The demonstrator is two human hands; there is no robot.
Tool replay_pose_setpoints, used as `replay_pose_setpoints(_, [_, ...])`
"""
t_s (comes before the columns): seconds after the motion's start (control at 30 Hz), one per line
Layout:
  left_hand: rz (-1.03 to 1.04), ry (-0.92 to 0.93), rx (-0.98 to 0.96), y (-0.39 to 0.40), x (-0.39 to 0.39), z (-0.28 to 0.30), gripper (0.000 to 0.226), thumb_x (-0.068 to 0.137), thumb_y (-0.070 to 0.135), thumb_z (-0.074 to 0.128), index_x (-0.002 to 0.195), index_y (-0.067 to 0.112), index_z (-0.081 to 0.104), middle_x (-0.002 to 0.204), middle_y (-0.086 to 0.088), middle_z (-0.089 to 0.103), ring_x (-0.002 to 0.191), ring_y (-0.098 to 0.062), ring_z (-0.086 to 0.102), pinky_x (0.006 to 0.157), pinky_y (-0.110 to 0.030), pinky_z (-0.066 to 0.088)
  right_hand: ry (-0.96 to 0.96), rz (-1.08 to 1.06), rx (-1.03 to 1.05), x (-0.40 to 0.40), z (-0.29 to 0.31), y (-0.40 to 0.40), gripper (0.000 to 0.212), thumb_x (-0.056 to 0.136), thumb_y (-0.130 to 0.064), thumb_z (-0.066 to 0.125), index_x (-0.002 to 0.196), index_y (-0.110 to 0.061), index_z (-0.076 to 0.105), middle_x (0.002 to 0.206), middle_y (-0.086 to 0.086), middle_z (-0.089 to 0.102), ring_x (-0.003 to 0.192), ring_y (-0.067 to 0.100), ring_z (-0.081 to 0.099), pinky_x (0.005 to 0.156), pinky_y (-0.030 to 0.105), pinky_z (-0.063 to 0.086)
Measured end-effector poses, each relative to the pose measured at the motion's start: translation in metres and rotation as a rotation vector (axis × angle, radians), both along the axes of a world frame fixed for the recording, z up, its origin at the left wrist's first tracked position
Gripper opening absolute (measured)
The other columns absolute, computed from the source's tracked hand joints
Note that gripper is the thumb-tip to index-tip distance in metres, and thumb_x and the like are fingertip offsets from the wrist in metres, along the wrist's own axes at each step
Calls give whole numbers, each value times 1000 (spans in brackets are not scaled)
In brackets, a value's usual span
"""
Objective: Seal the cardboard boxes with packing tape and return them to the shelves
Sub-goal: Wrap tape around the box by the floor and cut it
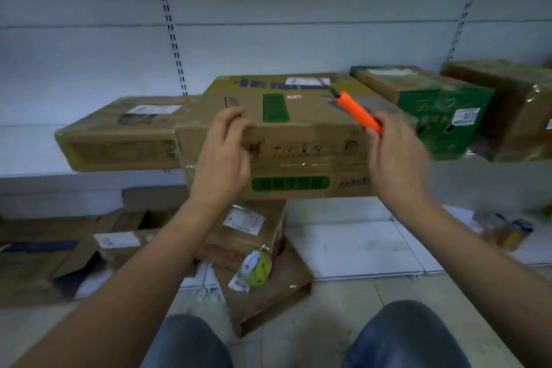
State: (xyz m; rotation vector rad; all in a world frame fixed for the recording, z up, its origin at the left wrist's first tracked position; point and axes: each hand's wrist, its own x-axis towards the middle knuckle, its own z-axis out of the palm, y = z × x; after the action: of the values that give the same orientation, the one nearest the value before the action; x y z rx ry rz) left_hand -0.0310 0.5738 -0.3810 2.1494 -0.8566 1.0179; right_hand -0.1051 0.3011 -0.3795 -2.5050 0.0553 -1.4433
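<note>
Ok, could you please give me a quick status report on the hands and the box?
Left hand grips the box at shelf height. Right hand on box, holding orange cutter. Shelf neighbours close on both sides.

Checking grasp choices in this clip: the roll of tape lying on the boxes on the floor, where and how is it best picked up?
The roll of tape leans on its edge against a floor box, its green face turned toward the camera. Probably best pinched across its rim from above, thumb on the near face and fingers behind. The right hand holds an orange cutter, so the left hand suits better.
</note>
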Motion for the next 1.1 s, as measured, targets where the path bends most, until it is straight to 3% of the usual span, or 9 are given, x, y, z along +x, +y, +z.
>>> replay_pose_setpoints(0.1, [191, 17, -122, 25, -24, -82, 26, 79, -5, 50, 103, 5, 54, 112, -13, 47, 102, -30, 50, 86, -37, 42, 23, 121, -11, -42, -69, 10, 24, 101, -25, 37, 109, -6, 48, 89, 16, 54, 63, 26, 46, 55, 31, 31])
replay_pose_setpoints(0.2, [230, 540, -35, 32, -20, -174, 18, 86, 1, 53, 102, 9, 55, 105, -10, 54, 94, -29, 56, 78, -39, 46, 451, 163, -47, -50, -143, 12, 24, 101, -36, 39, 113, -16, 46, 91, 11, 57, 66, 31, 57, 51, 32, 37])
replay_pose_setpoints(0.3, [287, 1087, 52, 33, 8, -260, 28, 94, 12, 53, 119, 2, 60, 120, -17, 64, 112, -35, 59, 95, -39, 46, 759, 122, -89, -25, -210, 20, 43, 99, -47, 30, 116, -14, 52, 98, 8, 58, 72, 31, 59, 51, 35, 40])
replay_pose_setpoints(0.37, [303, 1270, 89, 30, 28, -304, 48, 94, 25, 54, 135, 0, 53, 135, -18, 58, 128, -34, 51, 111, -38, 35, 844, 139, -44, 1, -238, 30, 40, 101, -44, 36, 118, -11, 50, 97, 9, 56, 73, 32, 58, 53, 35, 37])
replay_pose_setpoints(0.47, [320, 1331, -34, 15, 41, -327, 82, 77, 55, 60, 136, 0, 49, 136, -25, 54, 126, -42, 52, 106, -50, 44, 1000, 187, 159, 58, -267, 55, 37, 102, -40, 48, 119, -7, 47, 93, 10, 50, 85, 37, 59, 62, 36, 34])
replay_pose_setpoints(0.7, [256, 1305, -351, -44, 75, -364, 90, 80, 41, 74, 143, 8, 19, 129, -14, 58, 116, -31, 59, 99, -47, 48, 1146, 153, 658, 194, -343, 110, 48, 87, -57, 66, 101, -12, 60, 96, 11, 63, 93, 29, 62, 71, 31, 41])
replay_pose_setpoints(0.83, [310, 1375, -330, -52, 82, -383, 77, 92, 35, 62, 146, 7, 15, 118, -12, 64, 106, -32, 61, 91, -43, 50, 1222, 61, 686, 223, -369, 107, 56, 82, -64, 67, 100, -13, 53, 99, 12, 60, 101, 32, 63, 69, 29, 37])
replay_pose_setpoints(0.97, [336, 1437, -160, -37, 73, -394, 55, 98, 42, 55, 143, 15, 38, 113, -13, 67, 98, -31, 63, 82, -36, 50, 1202, 52, 654, 216, -374, 106, 63, 84, -61, 67, 112, -5, 60, 100, 10, 62, 94, 28, 64, 67, 28, 37])
replay_pose_setpoints(1.1, [231, 1423, -13, -25, 85, -389, 39, 100, 44, 51, 132, 21, 54, 108, -6, 67, 86, -22, 65, 78, -30, 52, 1148, 21, 625, 221, -362, 111, 50, 91, -59, 58, 103, -10, 60, 97, 9, 62, 92, 28, 62, 69, 31, 38])
